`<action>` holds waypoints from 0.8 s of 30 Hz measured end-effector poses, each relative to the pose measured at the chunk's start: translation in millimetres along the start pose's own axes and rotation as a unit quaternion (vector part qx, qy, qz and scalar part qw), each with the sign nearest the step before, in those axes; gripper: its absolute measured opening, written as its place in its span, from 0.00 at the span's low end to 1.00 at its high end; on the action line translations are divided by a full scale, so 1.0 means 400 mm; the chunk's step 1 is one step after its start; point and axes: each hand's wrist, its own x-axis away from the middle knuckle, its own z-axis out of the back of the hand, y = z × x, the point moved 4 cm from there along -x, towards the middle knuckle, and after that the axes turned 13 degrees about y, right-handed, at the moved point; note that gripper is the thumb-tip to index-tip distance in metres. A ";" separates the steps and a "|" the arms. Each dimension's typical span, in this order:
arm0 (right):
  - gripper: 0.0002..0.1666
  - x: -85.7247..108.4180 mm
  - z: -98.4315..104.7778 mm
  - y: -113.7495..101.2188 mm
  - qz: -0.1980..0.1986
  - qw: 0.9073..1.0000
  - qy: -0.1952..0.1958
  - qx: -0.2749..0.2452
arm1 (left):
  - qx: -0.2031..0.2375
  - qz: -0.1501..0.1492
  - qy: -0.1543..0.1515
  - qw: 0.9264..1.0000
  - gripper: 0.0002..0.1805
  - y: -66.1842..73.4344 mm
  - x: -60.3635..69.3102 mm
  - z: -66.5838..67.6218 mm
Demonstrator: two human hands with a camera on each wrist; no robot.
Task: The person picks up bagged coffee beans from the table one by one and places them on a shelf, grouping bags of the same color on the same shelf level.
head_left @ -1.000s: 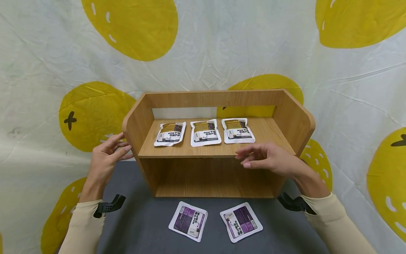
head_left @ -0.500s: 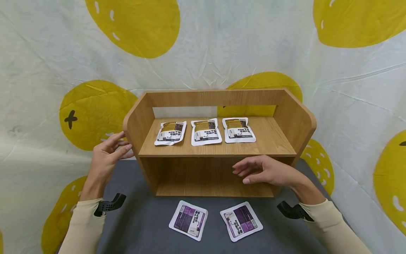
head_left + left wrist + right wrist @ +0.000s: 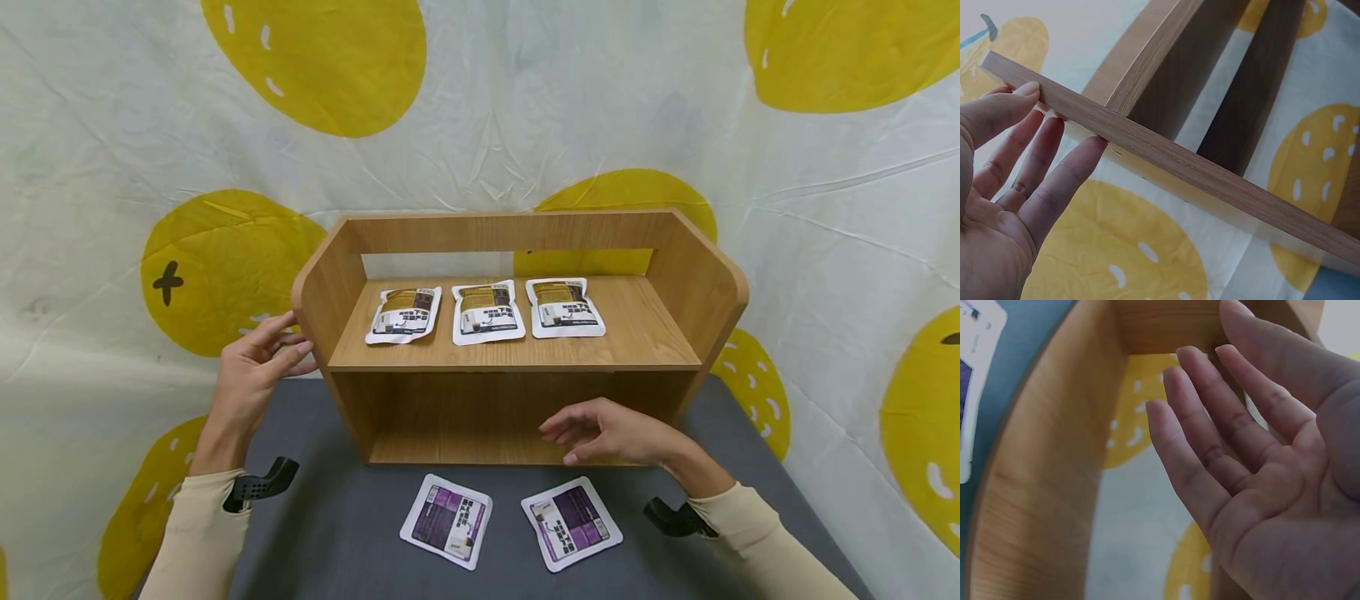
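A two-tier wooden shelf [image 3: 641,325] stands before me. My left hand [image 3: 251,375] touches its left side panel; in the left wrist view, the thumb and fingertips of that hand [image 3: 991,240] meet the edge of the panel [image 3: 1166,153]. My right hand [image 3: 611,433], with nothing in it, hovers before the lower compartment, fingers loosely bent and spread from the thumb. The right wrist view shows its bare palm [image 3: 1272,487]. Nearest below it lies a purple-and-white flat packet [image 3: 572,525]. Another purple-and-white packet [image 3: 446,523] lies to its left.
On the upper tier, three brown-and-white packets, the left [image 3: 403,317], middle [image 3: 487,315] and right [image 3: 564,310], lie in a row. The shelf stands on a dark grey table [image 3: 337,542]. Behind hangs a pale cloth [image 3: 480,108] with yellow printed shapes.
My right hand has moved down from the upper tier's front edge to before the lower compartment, slightly leftward. The left hand and all packets have stayed in place.
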 end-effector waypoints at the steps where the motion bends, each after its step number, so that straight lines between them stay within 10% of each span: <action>1: 0.26 0.000 -0.004 0.008 -0.004 1.000 0.001 0.001 | 0.001 0.000 0.000 1.000 0.28 0.000 0.000 0.000; 24: 0.28 0.023 -0.088 0.194 -0.040 0.999 0.031 0.005 | 0.025 -0.002 -0.013 1.000 0.28 -0.002 0.001 0.002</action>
